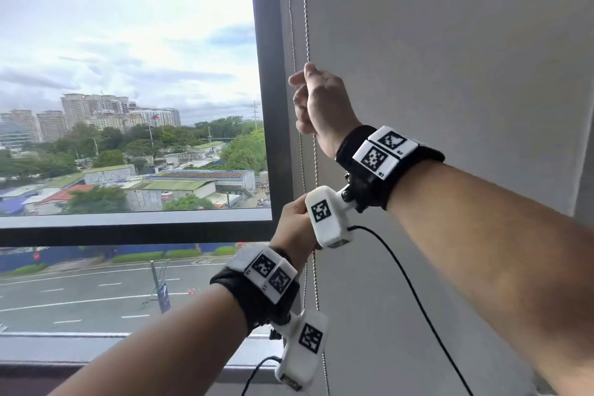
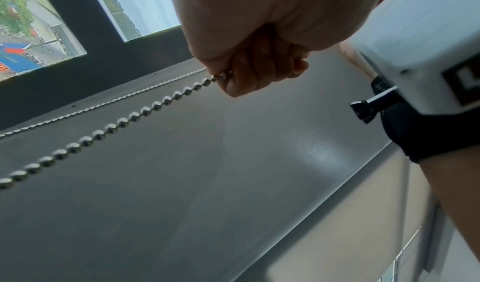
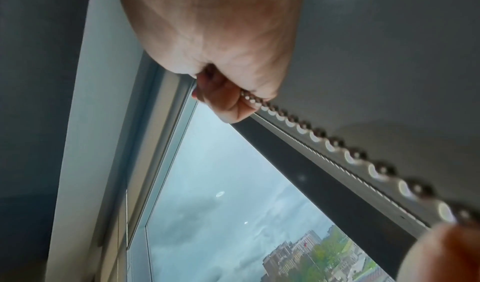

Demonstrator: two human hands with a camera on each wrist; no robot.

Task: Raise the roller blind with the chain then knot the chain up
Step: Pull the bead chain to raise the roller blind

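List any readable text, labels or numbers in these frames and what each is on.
No text reads clearly.
Tiny digits under the square markers on the right wrist band: too small to read.
Tiny digits on the left wrist band: too small.
Red sign outside the window, left wrist view: blurred.

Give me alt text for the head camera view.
Two bare hands grip a metal bead chain beside a window, the right hand above the left hand. A grey roller blind hangs at right; outside are buildings, trees and a road.
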